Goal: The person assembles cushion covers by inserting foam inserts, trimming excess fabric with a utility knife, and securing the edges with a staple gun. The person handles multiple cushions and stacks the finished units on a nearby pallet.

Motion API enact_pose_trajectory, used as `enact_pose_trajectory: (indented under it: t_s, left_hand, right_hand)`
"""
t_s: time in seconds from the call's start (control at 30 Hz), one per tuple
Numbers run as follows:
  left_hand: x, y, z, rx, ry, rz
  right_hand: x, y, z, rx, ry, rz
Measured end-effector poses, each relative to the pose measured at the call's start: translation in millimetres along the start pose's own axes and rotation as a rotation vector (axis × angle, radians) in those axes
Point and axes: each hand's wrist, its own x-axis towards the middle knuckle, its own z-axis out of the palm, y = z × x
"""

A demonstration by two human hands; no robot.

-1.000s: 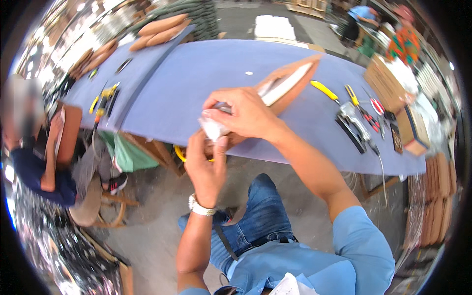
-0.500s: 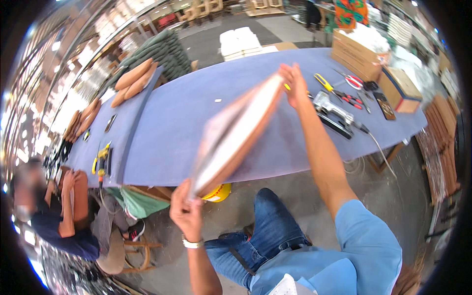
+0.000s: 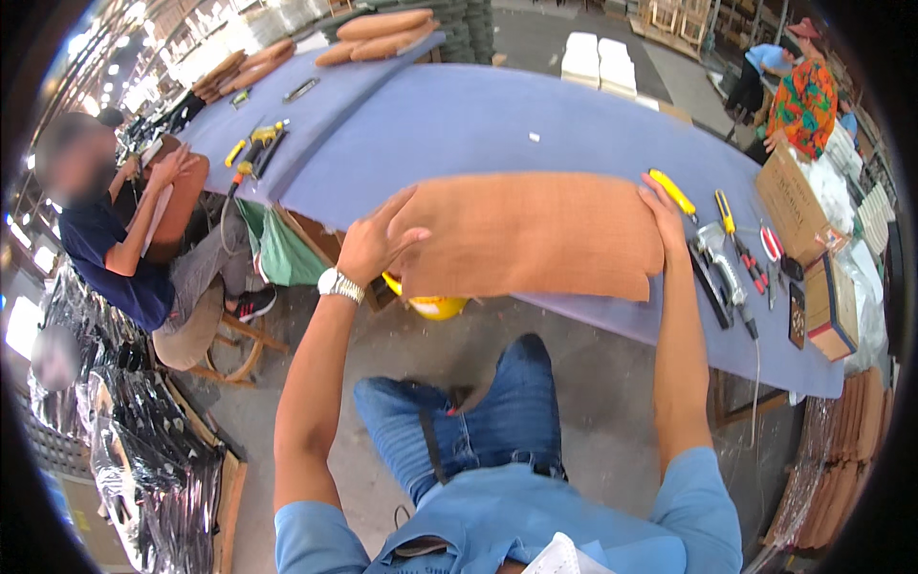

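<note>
A brown fabric-covered panel [image 3: 526,234] is held up in front of me over the near edge of the blue-covered table [image 3: 459,124]. My left hand [image 3: 378,239] grips its left end, thumb across the fabric face. At the right end, my right hand [image 3: 666,218] holds the edge; part of its grip is hidden behind the panel. Just right of that hand lies a silver-and-black air stapler [image 3: 724,273] with a pale hose. A yellow utility knife [image 3: 672,191] rests beyond my right fingertips.
Right of the stapler lie a yellow-handled screwdriver [image 3: 725,210], red-handled pliers [image 3: 751,263] and cardboard boxes [image 3: 803,206]. On the left a seated person [image 3: 124,239] holds a similar panel. More brown padded pieces [image 3: 382,33] are piled at the far left. A yellow bucket [image 3: 438,306] stands below.
The panel has turned from edge-on and slanted to level, its brown fabric face now toward me. My right hand has come nearer and lower; my view has swung left.
</note>
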Motion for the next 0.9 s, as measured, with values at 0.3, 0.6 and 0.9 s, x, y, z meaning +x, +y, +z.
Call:
enact_pose_trajectory:
  t_s: [0.3,0.6,0.9]
  left_hand:
    - [1,-13,41,-0.227,0.073,-0.117]
    - [35,-29,52,-0.213,-0.011,-0.207]
    - [21,-31,59,-0.727,0.187,-0.664]
  right_hand:
    - [15,35,-17,0.08,-0.183,0.186]
    - [7,-7,16,0.019,-0.271,0.078]
    - [-2,28,-3,0.076,0.055,0.349]
